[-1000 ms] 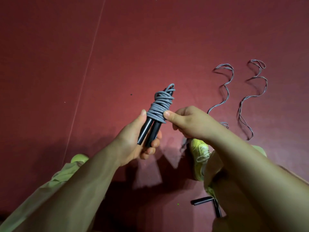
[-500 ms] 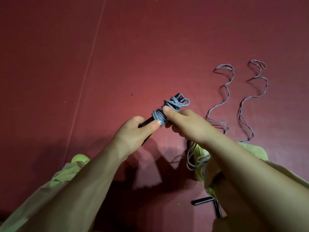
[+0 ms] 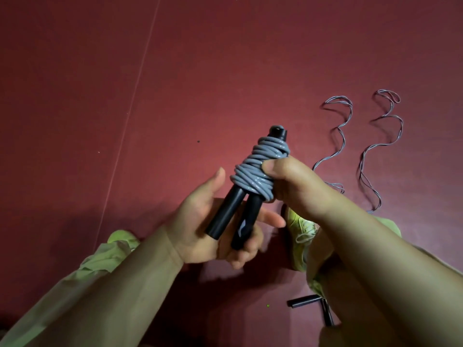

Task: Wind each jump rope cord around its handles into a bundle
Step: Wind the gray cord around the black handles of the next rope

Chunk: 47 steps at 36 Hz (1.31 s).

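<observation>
— What is the floor like here?
— It is a dark red floor (image 3: pixel 225 71), matte and smooth. One thin pale seam line (image 3: pixel 140 78) runs across it at a slant, on the left side.
— And the light?
— It is dim at the edges and brighter in the middle. Dark shadows (image 3: pixel 238 296) lie on the lower part.

both forearms reach forward. left hand (image 3: pixel 200 221) lies palm up, fingers (image 3: pixel 270 217) loosely open under the handles (image 3: pixel 233 216); right hand (image 3: pixel 295 186) grips the wound cord (image 3: pixel 260 166), thumb pressing it.
</observation>
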Tool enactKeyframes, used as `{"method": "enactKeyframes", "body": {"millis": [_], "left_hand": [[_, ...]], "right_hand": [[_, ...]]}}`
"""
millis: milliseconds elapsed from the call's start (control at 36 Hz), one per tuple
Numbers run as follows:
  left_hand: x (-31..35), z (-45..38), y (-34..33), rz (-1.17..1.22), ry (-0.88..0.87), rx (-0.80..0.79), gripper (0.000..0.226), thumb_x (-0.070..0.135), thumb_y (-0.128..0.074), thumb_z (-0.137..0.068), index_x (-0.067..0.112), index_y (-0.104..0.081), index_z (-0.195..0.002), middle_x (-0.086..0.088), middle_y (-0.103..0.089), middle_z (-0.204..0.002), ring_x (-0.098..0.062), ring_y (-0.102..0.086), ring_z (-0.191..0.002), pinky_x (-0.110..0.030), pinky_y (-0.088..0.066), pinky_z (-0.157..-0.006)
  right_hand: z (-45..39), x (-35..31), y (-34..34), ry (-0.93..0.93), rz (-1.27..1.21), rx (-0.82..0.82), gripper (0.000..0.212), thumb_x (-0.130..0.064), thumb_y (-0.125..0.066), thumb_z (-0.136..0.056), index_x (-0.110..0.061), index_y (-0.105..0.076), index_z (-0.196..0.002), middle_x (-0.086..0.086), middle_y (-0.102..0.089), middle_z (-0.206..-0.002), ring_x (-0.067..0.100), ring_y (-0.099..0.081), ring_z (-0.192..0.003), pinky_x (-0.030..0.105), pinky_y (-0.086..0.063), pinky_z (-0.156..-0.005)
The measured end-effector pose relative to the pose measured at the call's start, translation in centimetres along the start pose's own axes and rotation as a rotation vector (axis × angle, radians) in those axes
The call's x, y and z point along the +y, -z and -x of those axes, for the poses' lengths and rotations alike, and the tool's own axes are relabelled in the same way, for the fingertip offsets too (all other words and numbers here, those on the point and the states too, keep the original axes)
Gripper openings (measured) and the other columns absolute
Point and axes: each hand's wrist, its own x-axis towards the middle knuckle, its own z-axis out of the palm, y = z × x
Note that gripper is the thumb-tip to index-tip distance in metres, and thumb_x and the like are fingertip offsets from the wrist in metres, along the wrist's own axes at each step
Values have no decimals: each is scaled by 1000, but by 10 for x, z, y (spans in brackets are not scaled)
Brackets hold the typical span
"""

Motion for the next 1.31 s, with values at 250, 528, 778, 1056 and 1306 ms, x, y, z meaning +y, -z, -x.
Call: {"method": "enactKeyframes", "body": {"millis": [250, 528, 778, 1056, 1306], "left_hand": [[2, -5, 0, -137, -100, 386, 76, 78, -25, -69, 13, -64, -69, -3, -47, -52, -16, -42, -42, -27, -16, -45], [3, -13, 3, -501, -159, 858, 82, 85, -25, -70, 9, -58, -73, -2, -50, -49, -16, -42, -38, -21, -22, -39], [3, -15, 4, -605, -228, 1112, 62, 70, -33, -77, 14, -59, -68, 5, -52, -49, -12, -44, -43, -23, -33, -47], [2, -13, 21, -806, -303, 1266, 67, 68, -62, -71, 2, -60, -80, -4, -53, -70, -18, -46, -66, -33, -37, -64], [-1, -14, 13, -1169, -119, 1330, 65, 68, -63, -46, 15, -53, -82, 2, -54, -75, -18, -49, -67, -38, -43, -63]], "right_hand": [[-3, -3, 11, -129, 153, -39, 33, -38, -50, -83, -9, -45, -69, 3, -27, -58, 12, -21, -48, 30, -11, -48], [-8, 5, 14, -181, 427, 143, 32, -39, -50, -95, -17, -57, -73, -12, -35, -46, 7, -24, -39, 17, -22, -37], [-11, 12, 8, -160, 545, 235, 41, -44, -49, -95, -14, -57, -67, 0, -42, -50, 11, -36, -38, 22, -32, -43], [-10, 13, 2, -226, 453, 154, 34, -36, -41, -101, -15, -56, -79, 3, -52, -65, 21, -45, -59, 30, -38, -54], [-8, 13, 0, -163, 458, 128, 46, -58, -51, -87, -27, -52, -53, -8, -39, -51, 11, -34, -51, 31, -29, -55]]}}
